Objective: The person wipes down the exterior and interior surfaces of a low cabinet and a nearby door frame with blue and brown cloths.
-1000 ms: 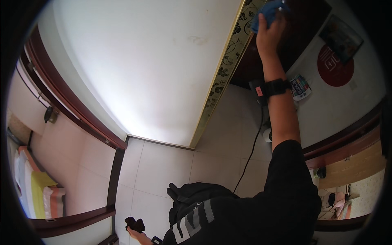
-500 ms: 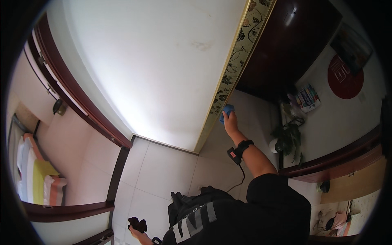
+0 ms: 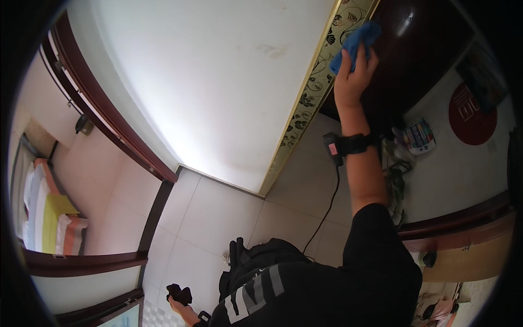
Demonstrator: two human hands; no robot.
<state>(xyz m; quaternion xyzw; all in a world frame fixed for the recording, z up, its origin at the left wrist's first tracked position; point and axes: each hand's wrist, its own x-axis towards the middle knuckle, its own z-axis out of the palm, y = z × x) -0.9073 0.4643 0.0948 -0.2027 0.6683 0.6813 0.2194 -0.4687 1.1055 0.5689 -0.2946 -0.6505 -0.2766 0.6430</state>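
Observation:
My right hand is raised high with the arm stretched out, its fingers pressing a blue cloth against a decorative panel. That panel is a tall gold-edged strip with a dark flower pattern, at the end of a white wall. Low at my left side, my left hand is closed round a dark, crumpled, cloth-like bundle; its exact kind is unclear. A black band with a small box and a cable sits on my right wrist.
Pale floor tiles lie below me. To the left, a dark red door frame opens on a room with a bed. A dark door, a potted plant and a red round wall sign are to the right.
My right hand has moved up along the patterned strip with the blue cloth, and the arm is now straighter. My left hand still holds the dark bundle low at my side.

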